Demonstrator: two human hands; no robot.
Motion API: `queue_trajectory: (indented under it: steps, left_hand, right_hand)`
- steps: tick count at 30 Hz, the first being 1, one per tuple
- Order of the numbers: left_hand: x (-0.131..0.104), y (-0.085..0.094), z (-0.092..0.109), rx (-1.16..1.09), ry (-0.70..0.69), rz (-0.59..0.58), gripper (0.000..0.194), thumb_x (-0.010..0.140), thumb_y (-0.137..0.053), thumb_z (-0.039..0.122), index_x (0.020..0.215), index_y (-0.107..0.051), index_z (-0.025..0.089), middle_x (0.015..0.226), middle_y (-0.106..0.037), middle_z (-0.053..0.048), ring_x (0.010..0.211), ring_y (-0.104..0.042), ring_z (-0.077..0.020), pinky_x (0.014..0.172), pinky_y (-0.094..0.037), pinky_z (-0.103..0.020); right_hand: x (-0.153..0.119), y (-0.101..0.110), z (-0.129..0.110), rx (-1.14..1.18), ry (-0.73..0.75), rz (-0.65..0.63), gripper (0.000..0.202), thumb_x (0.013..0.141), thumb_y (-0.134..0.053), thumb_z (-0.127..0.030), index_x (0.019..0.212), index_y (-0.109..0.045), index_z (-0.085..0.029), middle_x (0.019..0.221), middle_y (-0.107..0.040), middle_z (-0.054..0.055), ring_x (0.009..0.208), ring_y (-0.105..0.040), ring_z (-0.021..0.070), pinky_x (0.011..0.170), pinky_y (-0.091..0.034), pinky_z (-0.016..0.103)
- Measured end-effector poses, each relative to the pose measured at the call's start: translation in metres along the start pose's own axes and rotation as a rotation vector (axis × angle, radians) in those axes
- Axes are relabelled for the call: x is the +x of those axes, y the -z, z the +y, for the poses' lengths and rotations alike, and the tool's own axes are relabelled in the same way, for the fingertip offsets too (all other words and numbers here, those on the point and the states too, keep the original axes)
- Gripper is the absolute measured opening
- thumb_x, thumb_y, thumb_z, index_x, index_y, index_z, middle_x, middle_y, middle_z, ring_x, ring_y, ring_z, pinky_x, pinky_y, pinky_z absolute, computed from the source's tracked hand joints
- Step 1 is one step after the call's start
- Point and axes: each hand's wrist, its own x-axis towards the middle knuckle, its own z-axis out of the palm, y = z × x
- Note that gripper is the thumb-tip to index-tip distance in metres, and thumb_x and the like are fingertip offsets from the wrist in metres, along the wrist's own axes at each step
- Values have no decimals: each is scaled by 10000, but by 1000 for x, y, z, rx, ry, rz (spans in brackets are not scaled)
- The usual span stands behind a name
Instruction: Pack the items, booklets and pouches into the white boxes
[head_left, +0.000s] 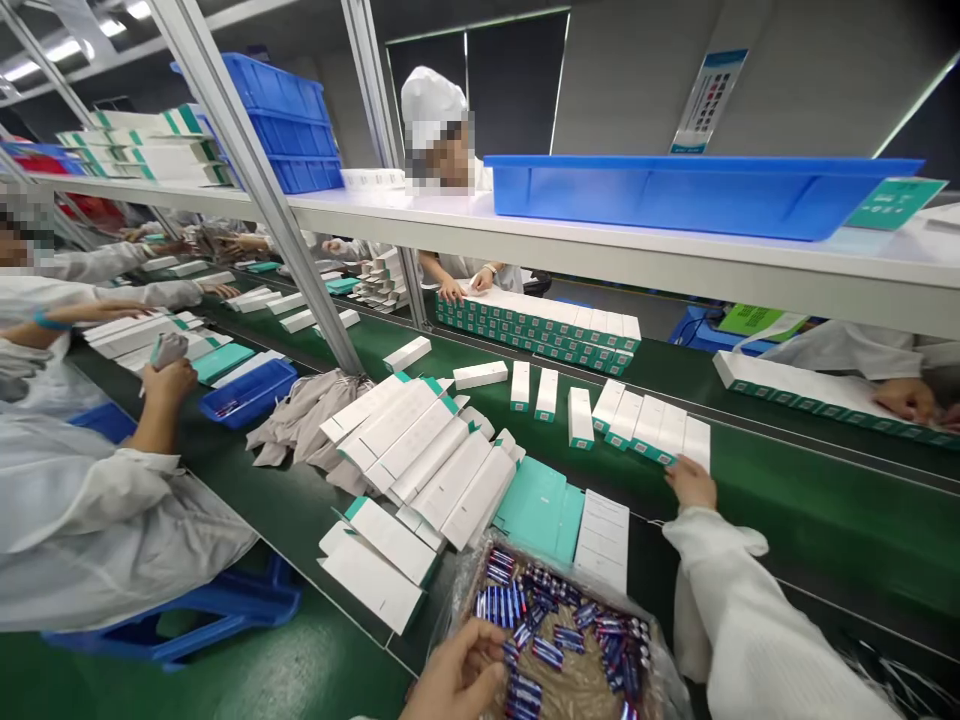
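Note:
My left hand [461, 672] is over a plastic-lined carton [664, 650] of loose blue batteries [547, 653]. Its fingers are curled but apart from the thumb, with the fingertips beside the batteries, and nothing is plainly held. On the green conveyor belt, my right hand [691, 482] grips the near end of a slim white box [697, 442], the last in a row of similar white boxes with teal ends [637, 420]. Between the hands and the belt lie a teal sheet [536, 505], a flat white carton [604, 535] and a pile of open white cartons [427, 450].
Grey cloth pouches [307, 415] lie left of the cartons, near a small blue tray [251, 392]. Across the belt, a person handles stacked boxes [532, 325]. A shelf [600, 250] with a large blue bin [697, 195] crosses above. Another person's hand [166, 385] works at left.

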Motion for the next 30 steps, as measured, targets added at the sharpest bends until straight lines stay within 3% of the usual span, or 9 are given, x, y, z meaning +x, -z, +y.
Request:
queue_trajectory:
  steps: [3,6,9,13,18,20,23,27,30]
  left_hand:
    - [1,-8,6,73,-11,-28,215,752,-581,295,923,-596,164,858,-612,-38,775,-537,-163,729,-422,-267]
    - [-1,-13,18,240,-27,-53,225,723,-558,188,935,-632,189,942,-652,-48,838,-570,-184,799,-421,-284]
    - [-6,-12,28,357,-59,-91,257,727,-540,164,955,-657,190,993,-659,-71,864,-586,-209,827,-419,-306]
    - [-12,-2,25,349,-96,-111,291,702,-552,124,961,-668,194,999,-671,-77,906,-594,-230,828,-425,-310]
    - [-14,9,5,101,-43,5,190,726,-606,197,908,-665,192,897,-677,-42,870,-584,-205,813,-422,-297]
    - [-11,10,1,-133,48,1,235,732,-656,355,872,-647,167,832,-661,-41,772,-585,-185,719,-437,-287]
    - [-2,12,8,-552,230,-27,520,706,-632,591,963,-607,140,907,-649,-80,745,-612,-179,631,-451,-276]
    - [14,19,28,-915,314,-155,742,748,-455,727,1138,-541,102,1129,-613,-180,950,-628,-242,757,-503,-350]
    - [23,22,34,-938,276,-201,588,744,-601,571,1092,-578,97,1101,-653,-176,997,-626,-276,800,-498,-370]
  right_hand:
    - [-38,-40,-17,-72,106,-281,246,868,-555,-347,1032,-637,-183,1032,-677,50,900,-643,175,804,-524,342]
    - [-69,-77,-41,-211,216,-477,352,741,-662,-386,1043,-667,-206,1120,-665,78,1055,-597,241,890,-473,339]
    - [-87,-105,-64,-380,254,-527,560,618,-750,-385,1112,-625,-154,1261,-564,168,1206,-462,361,958,-391,464]
    - [-98,-119,-80,-516,258,-524,412,589,-759,-268,964,-640,-147,1161,-585,185,1171,-456,396,936,-346,534]
    - [-96,-100,-85,-406,216,-452,43,722,-605,-209,697,-575,-192,910,-644,93,946,-591,270,807,-448,394]
    - [-95,-83,-87,-295,194,-416,111,787,-534,-284,722,-564,-199,842,-650,73,826,-619,229,724,-485,350]
    - [-113,-52,-93,-103,224,-390,280,820,-472,-444,864,-593,-195,906,-666,73,773,-627,206,662,-518,321]
    - [-191,-22,-100,92,352,-454,333,737,-599,-544,778,-676,-222,906,-709,63,871,-633,241,793,-515,354]
    - [-262,-14,-98,259,619,-670,196,802,-617,-425,722,-717,-276,786,-723,42,823,-641,241,787,-507,389]
